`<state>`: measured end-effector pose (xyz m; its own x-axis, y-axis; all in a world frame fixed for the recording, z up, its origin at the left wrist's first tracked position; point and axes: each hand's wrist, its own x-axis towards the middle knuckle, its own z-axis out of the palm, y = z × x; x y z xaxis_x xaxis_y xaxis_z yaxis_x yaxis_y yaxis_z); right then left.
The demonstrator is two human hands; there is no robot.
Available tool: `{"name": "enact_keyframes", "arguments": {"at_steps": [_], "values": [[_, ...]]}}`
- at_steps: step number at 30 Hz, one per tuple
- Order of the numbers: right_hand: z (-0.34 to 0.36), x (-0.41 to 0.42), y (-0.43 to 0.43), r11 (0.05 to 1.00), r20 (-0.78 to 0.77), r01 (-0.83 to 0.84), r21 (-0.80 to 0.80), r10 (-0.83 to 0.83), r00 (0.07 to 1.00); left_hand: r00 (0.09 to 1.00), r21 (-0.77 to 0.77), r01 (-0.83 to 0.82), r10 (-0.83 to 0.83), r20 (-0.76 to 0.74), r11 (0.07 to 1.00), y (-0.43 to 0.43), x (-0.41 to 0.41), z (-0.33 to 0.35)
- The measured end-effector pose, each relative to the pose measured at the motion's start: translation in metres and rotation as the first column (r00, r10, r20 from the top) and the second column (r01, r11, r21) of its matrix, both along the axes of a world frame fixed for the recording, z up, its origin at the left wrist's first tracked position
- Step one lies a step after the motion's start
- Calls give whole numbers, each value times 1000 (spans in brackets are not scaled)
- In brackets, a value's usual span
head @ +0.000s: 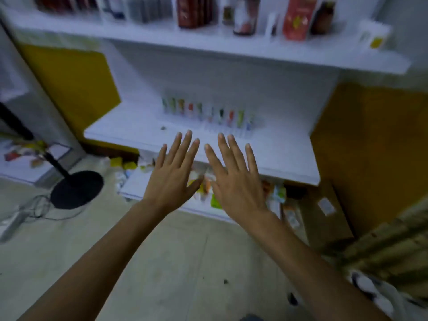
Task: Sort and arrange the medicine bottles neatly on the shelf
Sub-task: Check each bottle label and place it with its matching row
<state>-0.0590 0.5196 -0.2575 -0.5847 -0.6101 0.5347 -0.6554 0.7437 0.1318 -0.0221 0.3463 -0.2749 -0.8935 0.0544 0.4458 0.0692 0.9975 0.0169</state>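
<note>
Though motion blurs the view: left hand (172,174), right hand (236,179), fingers spread wide, holding nothing, before white middle shelf board (125,130); row of small colour-labelled bottles (206,112) at its back.

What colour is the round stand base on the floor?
Black; the stand base shows best in the head view.

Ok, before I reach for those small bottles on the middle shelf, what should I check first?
1. Left hand free: ok, fingers straight, holding nothing.
2. Right hand free: ok, same.
3. Small bottles standing in a row: ok.
4. Bare room on the middle shelf left of them: ok.
5. Which medicine each holds: cannot tell, blurred.
6. Top shelf sorted: not ok, tall bottles and boxes look mixed.
</note>
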Motion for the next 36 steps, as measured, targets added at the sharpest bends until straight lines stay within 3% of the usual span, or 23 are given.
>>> {"name": "enact_keyframes", "arguments": {"at_steps": [4,12,20,27,36], "values": [[57,-29,-49,995,-131,-84,-55,76,988,995,-39,-31,27,-99,999,-57,-20,70],[153,-141,-146,957,-231,-136,-255,77,970,967,-214,-53,-4,-256,975,-150,-94,172],[171,-262,-263,949,-128,-133,-287,100,987,970,-192,-58,10,-242,980,-248,-209,196],[197,-340,-350,966,-72,-77,-245,61,996,953,-65,17,-36,-301,998,-310,-286,225],[234,-451,-415,928,226,312,-205,-265,937,932,58,221,-194,-305,973,-358,-367,263]]}}
